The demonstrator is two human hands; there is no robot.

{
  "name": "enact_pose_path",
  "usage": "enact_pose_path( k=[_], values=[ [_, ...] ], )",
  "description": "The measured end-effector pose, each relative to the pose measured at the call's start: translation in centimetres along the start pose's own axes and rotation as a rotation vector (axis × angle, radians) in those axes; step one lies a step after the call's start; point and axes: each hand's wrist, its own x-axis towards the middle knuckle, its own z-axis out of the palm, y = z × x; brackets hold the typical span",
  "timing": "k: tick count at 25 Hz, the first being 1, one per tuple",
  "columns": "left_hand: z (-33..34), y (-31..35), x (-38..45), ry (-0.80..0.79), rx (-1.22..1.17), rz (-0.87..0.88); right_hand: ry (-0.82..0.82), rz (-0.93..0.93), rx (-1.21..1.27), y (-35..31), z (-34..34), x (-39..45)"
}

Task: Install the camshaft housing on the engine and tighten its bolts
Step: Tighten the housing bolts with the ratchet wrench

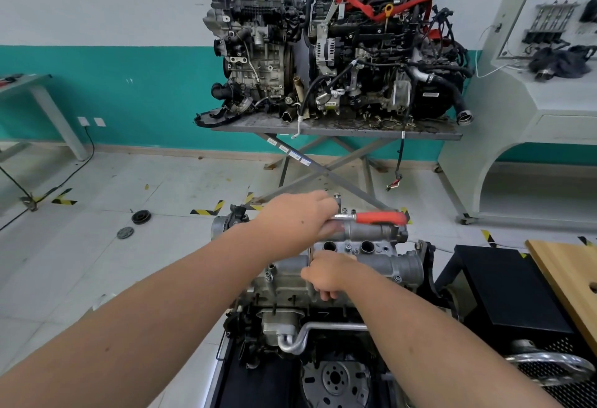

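The grey camshaft housing [381, 257] sits on top of the engine [290, 317] in front of me. My left hand [300, 217] grips the head end of a ratchet wrench with a red handle [381, 217], which points right above the housing's far side. A thin extension bar [310, 254] runs down from the wrench toward the housing. My right hand [326, 275] pinches the lower end of that bar at the housing's near edge; the bolt under it is hidden. Loose-looking bolts [268, 275] stand along the housing's near left rim.
Two other engines [339, 49] stand on a scissor-leg table [336, 130] against the teal wall. A black box [504, 288] and a wooden board [568, 275] lie to my right. Pulleys [141, 216] lie on the floor at left. A white training console [533, 101] stands at far right.
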Motion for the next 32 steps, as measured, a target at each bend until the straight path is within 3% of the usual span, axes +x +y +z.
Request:
enact_pose_path(
  k=[3,6,9,12,15,18,20,24,28,32],
  values=[
    [1.9,-0.6,-0.9,0.368,0.136,0.252,0.013,0.009,0.021,0.1,0.2,0.4],
    [4.3,-0.4,-1.1,0.580,-0.053,0.173,-0.001,0.007,0.115,0.1,0.3,0.8],
    [6.1,0.7,-1.3,0.603,-0.559,-0.114,0.018,0.019,0.367,0.1,0.2,0.6],
    [7.1,2.5,-1.6,0.613,-1.075,-0.300,-0.029,0.041,0.160,0.2,0.5,0.9],
    [7.0,3.3,-0.8,0.711,-1.384,-0.460,-0.059,0.022,0.072,0.3,0.4,0.9],
    [6.2,3.3,-0.3,0.620,-1.757,-0.617,-0.040,0.020,0.027,0.1,0.2,0.7],
    [5.5,2.5,-0.3,0.522,-1.886,-0.703,-0.033,0.000,0.017,0.0,0.3,0.6],
    [3.8,0.5,0.0,0.322,-1.831,-0.842,-0.006,0.002,-0.004,-0.1,0.1,0.2],
    [1.6,-0.2,0.1,0.056,-1.452,-0.725,0.013,-0.006,-0.032,0.1,0.1,-0.2],
    [-0.5,-0.1,0.5,-0.073,-1.065,-0.614,0.010,-0.003,-0.001,0.2,0.2,0.1]
  ],
)
